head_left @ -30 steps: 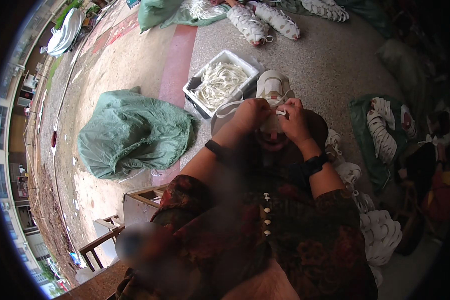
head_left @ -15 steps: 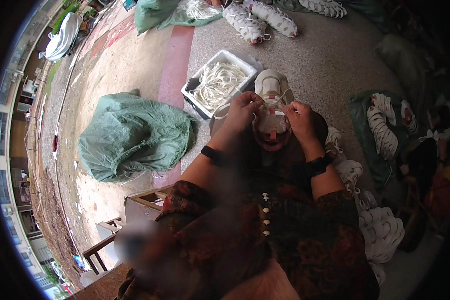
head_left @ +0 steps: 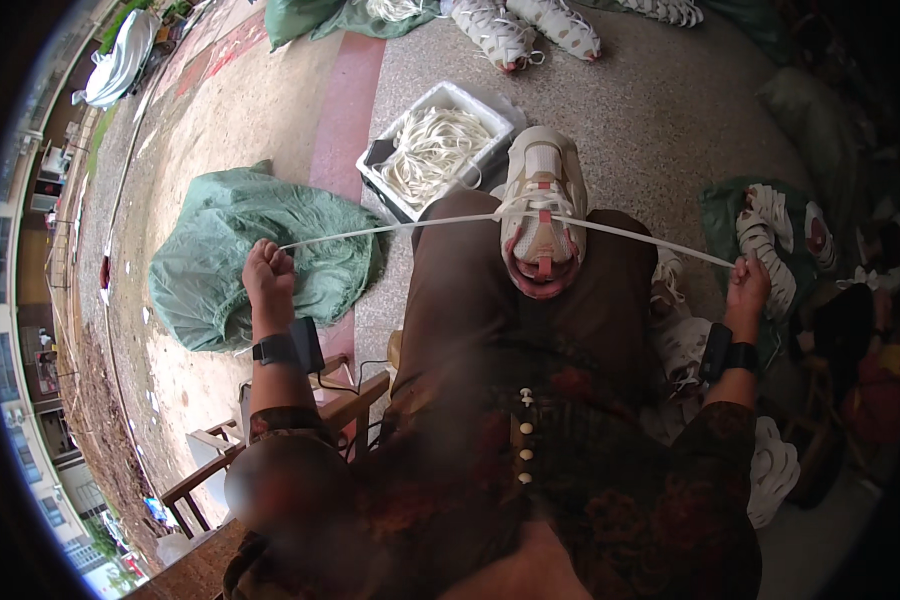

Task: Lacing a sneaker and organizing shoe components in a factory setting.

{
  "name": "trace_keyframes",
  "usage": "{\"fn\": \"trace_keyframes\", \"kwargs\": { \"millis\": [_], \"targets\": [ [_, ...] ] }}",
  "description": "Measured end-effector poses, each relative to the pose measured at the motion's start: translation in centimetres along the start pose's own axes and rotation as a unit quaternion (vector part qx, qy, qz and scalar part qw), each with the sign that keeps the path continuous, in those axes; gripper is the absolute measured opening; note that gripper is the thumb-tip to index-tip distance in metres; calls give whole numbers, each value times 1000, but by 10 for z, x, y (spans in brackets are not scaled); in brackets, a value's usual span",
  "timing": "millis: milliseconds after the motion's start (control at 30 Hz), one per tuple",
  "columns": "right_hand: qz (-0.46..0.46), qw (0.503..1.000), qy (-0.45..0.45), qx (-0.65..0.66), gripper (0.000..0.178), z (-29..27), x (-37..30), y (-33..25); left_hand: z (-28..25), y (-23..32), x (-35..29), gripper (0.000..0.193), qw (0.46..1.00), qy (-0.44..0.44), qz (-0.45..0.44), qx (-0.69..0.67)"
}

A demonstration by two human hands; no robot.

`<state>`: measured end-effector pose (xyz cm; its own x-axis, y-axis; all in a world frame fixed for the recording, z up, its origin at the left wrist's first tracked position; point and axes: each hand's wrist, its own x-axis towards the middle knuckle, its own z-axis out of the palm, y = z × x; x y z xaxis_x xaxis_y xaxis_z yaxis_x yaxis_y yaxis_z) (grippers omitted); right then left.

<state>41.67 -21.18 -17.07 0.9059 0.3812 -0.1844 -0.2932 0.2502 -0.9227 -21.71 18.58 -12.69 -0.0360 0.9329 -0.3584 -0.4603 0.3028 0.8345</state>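
Observation:
A beige and white sneaker (head_left: 545, 165) with a reddish collar lining and red tabs rests between my knees, its toe pointing away from me. A flat white shoelace (head_left: 390, 229) runs through its upper part, the two ends pulled out wide and taut to either side. Its left end is pinched in my left hand (head_left: 269, 275), in front of a green sack (head_left: 220, 225). Out to the right, my right hand (head_left: 748, 284) grips the other end, close to several laced pale shoes (head_left: 760, 235). Both hands are closed, well apart from the shoe.
Just beyond my left knee stands a white foam box (head_left: 498, 120) heaped with loose white laces (head_left: 438, 150). More laced shoes (head_left: 492, 32) lie at the far side. White shoes (head_left: 772, 470) are piled along my right. A wooden frame (head_left: 365, 400) is at my left.
My hands have moved from the shoe's top far out to both sides, drawing the lace out straight. The shoe now shows more fully between my knees.

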Motion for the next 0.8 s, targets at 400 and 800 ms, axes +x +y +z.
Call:
{"fn": "trace_keyframes", "kwargs": {
  "millis": [400, 800],
  "targets": [
    [-170, 805, -316, -473, 14, 243, -119, 63, 185, -142, -71, 22, 410, -384, 517, 645],
    [-389, 631, -237, -629, 9, 268, -130, 80, 216, -156, -82, 14, 579, -292, 376, 662]
  ]
}}
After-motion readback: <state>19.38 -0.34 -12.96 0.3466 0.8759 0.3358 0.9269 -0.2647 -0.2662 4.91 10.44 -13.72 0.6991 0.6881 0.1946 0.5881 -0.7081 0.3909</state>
